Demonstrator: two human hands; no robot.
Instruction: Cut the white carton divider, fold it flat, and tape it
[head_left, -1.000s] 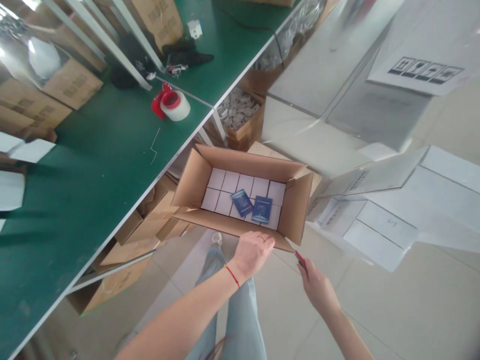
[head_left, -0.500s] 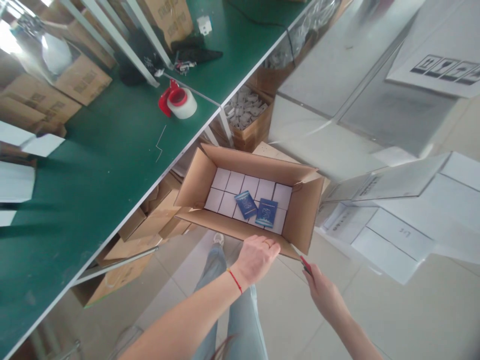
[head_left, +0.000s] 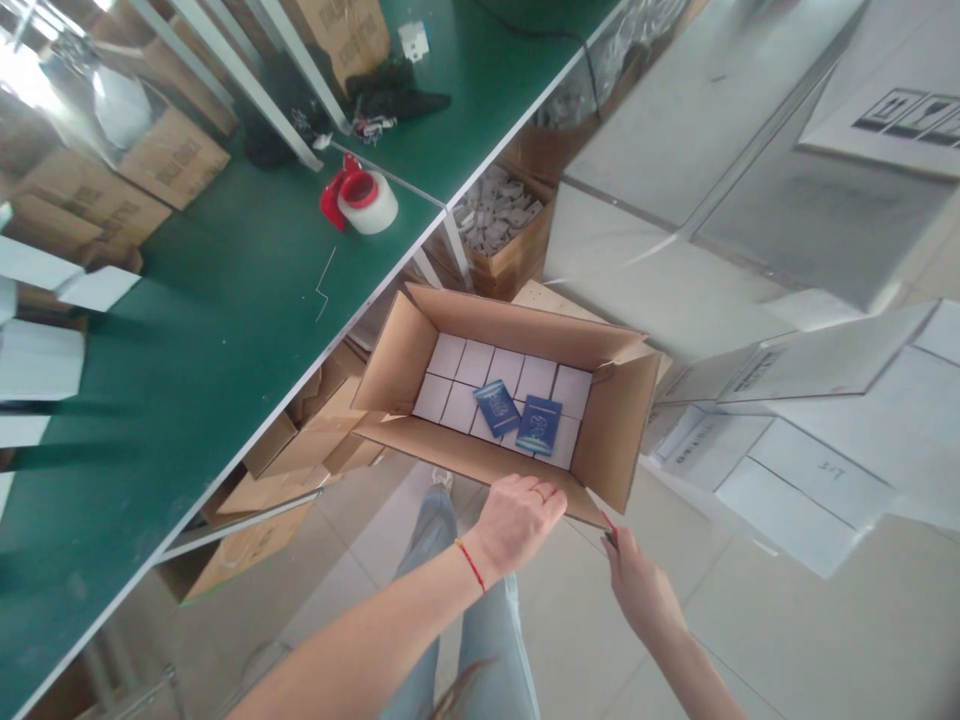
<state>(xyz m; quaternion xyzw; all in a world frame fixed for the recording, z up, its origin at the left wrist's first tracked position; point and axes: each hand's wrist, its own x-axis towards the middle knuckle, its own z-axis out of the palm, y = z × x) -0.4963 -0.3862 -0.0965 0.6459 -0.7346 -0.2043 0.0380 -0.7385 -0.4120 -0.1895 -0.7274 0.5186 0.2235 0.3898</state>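
Bright, even daylight; glare blooms at ten o'clock, edges stretch and smear, shadows stay soft throughout.

red wrist cord (head_left: 469,563), finger ring (head_left: 538,493), jeans (head_left: 480,640)

1. The left hand (head_left: 517,520) reaches forward, arm outstretched, fingers curled downward, a red string around its wrist.
2. The right hand (head_left: 637,590) extends forward lower down, fingers closed around something red.
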